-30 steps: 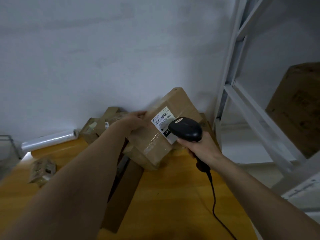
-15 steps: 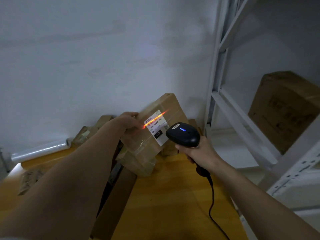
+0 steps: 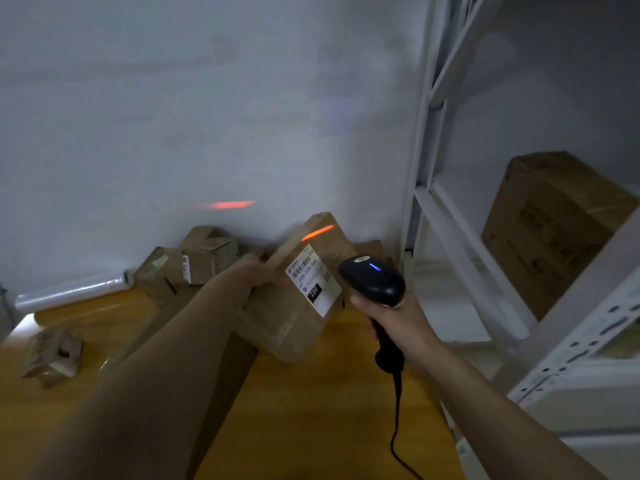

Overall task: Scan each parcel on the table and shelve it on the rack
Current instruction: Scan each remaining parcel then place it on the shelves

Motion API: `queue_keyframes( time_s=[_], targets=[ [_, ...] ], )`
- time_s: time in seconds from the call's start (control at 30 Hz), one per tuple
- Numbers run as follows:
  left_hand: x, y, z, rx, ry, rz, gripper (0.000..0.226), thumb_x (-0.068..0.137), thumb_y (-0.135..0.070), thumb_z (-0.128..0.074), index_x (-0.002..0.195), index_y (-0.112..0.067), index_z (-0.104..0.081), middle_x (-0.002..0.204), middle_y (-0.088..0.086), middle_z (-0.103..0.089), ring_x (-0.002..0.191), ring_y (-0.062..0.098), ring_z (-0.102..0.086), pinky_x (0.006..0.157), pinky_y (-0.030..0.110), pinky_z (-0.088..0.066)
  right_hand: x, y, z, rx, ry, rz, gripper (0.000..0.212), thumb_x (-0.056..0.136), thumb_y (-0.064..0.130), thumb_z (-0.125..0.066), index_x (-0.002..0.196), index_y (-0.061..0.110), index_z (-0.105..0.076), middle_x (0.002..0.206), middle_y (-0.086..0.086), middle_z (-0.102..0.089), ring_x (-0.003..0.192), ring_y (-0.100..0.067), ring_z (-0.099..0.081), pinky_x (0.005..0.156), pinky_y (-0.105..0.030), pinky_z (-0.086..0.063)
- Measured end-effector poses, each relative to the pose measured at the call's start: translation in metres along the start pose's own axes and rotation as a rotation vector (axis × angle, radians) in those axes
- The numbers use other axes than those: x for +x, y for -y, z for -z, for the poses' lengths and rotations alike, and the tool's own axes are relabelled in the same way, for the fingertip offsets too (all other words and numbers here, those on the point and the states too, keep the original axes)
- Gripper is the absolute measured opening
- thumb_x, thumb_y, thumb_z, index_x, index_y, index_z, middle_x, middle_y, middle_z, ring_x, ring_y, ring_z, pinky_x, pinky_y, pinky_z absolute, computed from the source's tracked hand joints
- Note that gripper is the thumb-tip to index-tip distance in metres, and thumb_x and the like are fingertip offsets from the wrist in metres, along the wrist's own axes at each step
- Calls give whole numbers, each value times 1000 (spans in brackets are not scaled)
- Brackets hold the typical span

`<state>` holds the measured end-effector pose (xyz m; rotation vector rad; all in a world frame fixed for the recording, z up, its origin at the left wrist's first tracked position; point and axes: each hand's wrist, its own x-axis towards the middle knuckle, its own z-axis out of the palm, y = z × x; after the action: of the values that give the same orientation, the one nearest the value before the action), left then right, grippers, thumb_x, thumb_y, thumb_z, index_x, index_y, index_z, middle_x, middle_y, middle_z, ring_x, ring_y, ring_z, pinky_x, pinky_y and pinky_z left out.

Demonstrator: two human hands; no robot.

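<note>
Our right hand (image 3: 391, 315) gripping the scanner (image 3: 372, 280), its beam has slipped toward twelve o'clock, off the label (image 3: 313, 280) on the parcel (image 3: 298, 299) our left hand (image 3: 256, 273) clasps.

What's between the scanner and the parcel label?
Nothing: in the head view, only a narrow bare gap separates the scanner from the parcel label.

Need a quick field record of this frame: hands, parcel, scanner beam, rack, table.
left hand: grips held parcel at its left edge, tilted above the table
right hand: grips scanner, blue light on
label: white, faces the camera, reads 220
beam: red line on the parcel above the label, another streak on the wall
rack: one large box on a shelf
table: several other parcels, film roll
</note>
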<state>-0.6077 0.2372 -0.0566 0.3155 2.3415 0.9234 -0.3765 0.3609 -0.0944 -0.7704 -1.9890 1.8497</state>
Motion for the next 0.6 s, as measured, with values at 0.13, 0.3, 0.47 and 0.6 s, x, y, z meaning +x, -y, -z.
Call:
queue_keyframes(
  time_s=[0.13,0.3,0.47,0.6],
  targets=[
    [-18,25,-25,19,-10,89,74,64,-21,-90,126,0,-57,123,16,-61,104,30,-60,91,40,-51,-9,-10,-1,95,13,-111,19,83,25,-75,72,12,-66,52,2,-58,48,-13,-54,55,-22,-50],
    [-50,50,-43,291,28,53,64,70,-34,-85,120,-11,-53,110,6,-55,91,20,-49,78,31,-44,-43,-18,-4,136,3,-173,10,81,21,-78,75,17,-70,52,3,-59,47,-10,-56,49,-20,-50],
    [-96,58,-48,697,225,-90,72,76,-31,-80,136,-12,-46,137,9,-47,122,28,-49,89,31,-43,-93,-23,-4,39,-69,-198,21,82,23,-76,67,11,-66,50,0,-57,45,-12,-53,50,-21,-47],
    [-132,77,-58,786,426,-110,75,73,-43,-81,136,-14,-52,137,6,-52,120,26,-54,97,35,-48,-145,-29,-9,63,-183,-222,24,82,22,-76,66,10,-64,48,-1,-56,43,-14,-52,49,-21,-45]
  ],
)
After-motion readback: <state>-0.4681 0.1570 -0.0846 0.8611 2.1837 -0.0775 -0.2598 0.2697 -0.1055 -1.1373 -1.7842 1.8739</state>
